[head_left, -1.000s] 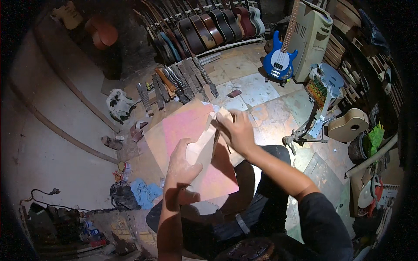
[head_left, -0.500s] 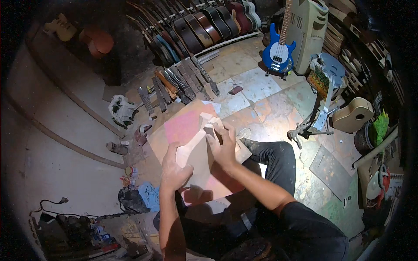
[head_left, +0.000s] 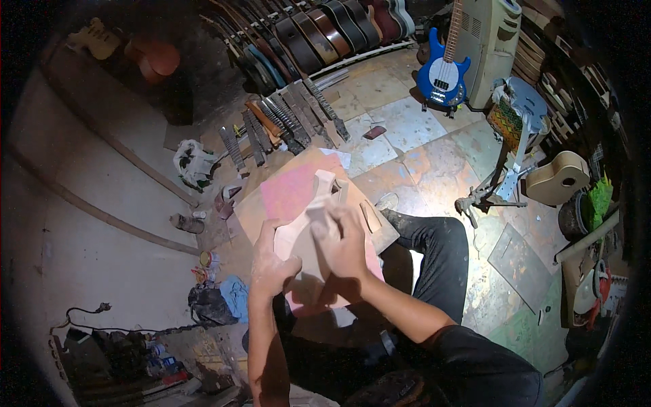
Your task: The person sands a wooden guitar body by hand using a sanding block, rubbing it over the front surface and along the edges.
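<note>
A pale wooden piece with a curved outline and a narrow horn-like far end lies over my lap. My left hand is closed round its left edge, the thumb resting on the upper face. Over the middle of the piece is my right hand, its fingers curled and smeared by motion. Whatever those fingers hold against the wood is too blurred to make out. Beneath the piece sits a broad tan board with a pink patch; both forearms cast shadows there.
Beyond the board lie several guitar necks on the tiled floor. A rack of guitars stands behind them. A blue bass guitar stands at far right, near a metal stand. Cans and a blue cloth sit at left.
My right hand has moved from the far right edge of the wooden piece back toward me, over its middle. My left hand keeps its hold. The whole view has shifted slightly.
</note>
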The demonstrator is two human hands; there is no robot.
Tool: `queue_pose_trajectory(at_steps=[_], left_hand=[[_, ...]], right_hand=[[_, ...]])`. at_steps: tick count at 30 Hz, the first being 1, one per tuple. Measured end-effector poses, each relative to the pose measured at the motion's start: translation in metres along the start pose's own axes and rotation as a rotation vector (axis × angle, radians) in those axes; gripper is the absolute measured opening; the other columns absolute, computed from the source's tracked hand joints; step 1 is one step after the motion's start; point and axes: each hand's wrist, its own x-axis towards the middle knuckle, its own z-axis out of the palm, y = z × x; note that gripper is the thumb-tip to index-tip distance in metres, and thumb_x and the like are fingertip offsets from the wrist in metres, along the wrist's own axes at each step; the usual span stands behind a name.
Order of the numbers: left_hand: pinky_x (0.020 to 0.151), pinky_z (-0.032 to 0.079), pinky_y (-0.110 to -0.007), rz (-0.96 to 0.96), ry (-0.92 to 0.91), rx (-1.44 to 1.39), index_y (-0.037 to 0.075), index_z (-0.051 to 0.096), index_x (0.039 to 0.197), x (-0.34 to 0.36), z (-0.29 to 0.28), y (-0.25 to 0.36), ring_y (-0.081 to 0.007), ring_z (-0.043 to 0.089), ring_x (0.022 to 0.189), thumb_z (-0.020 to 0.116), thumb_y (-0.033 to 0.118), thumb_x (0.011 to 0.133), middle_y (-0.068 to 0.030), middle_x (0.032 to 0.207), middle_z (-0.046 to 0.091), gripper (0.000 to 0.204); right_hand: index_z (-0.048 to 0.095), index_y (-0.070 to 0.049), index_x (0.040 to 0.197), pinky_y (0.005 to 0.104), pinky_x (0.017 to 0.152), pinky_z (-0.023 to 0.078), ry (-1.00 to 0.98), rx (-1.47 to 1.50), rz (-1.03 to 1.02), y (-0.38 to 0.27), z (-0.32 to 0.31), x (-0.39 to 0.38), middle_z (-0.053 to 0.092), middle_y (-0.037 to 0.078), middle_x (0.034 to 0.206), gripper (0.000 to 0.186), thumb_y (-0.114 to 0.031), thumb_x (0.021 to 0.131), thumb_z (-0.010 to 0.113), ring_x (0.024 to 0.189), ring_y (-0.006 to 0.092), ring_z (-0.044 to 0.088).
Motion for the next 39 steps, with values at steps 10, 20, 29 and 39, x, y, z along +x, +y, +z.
queue_pose_trajectory(at_steps=[10,20,29,39], left_hand=[[0.09,0.053,-0.038,0.072,0.044,0.116,0.006,0.056,0.128,-0.004,0.003,-0.011,-0.0298,0.066,0.098,0.073,0.009,0.064,-0.0147,0.107,0.065,0.067],[0.088,0.053,-0.037,0.037,0.024,0.134,0.007,0.057,0.13,-0.004,0.01,-0.009,-0.0285,0.065,0.095,0.072,0.012,0.063,-0.0132,0.1,0.065,0.068],[0.085,0.054,-0.038,0.069,0.144,0.224,0.001,0.068,0.12,0.026,-0.021,-0.018,-0.0251,0.07,0.093,0.075,0.026,0.092,-0.0174,0.102,0.073,0.038],[0.075,0.056,-0.042,-0.313,0.083,0.763,0.0,0.07,0.084,0.092,-0.036,0.012,-0.0334,0.072,0.083,0.082,0.047,0.079,-0.0221,0.084,0.072,0.049]], right_hand=[[0.071,-0.008,0.13,0.0466,0.099,0.052,-0.457,-0.258,-0.346,-0.066,-0.047,0.016,0.069,0.018,0.12,0.043,-0.024,0.091,0.079,0.116,0.0359,0.064],[0.07,-0.005,0.13,0.0471,0.098,0.052,-0.467,-0.371,-0.363,-0.039,-0.055,0.045,0.069,0.023,0.116,0.045,-0.028,0.093,0.078,0.11,0.0413,0.066],[0.064,0.002,0.134,0.0349,0.101,0.053,-0.202,-0.032,0.13,0.061,-0.095,0.013,0.071,0.016,0.124,0.044,-0.01,0.093,0.077,0.116,0.0231,0.069],[0.063,0.003,0.132,0.0367,0.107,0.051,-0.238,-0.051,0.484,0.127,-0.105,-0.087,0.071,0.019,0.126,0.049,-0.012,0.089,0.081,0.12,0.0273,0.068]])
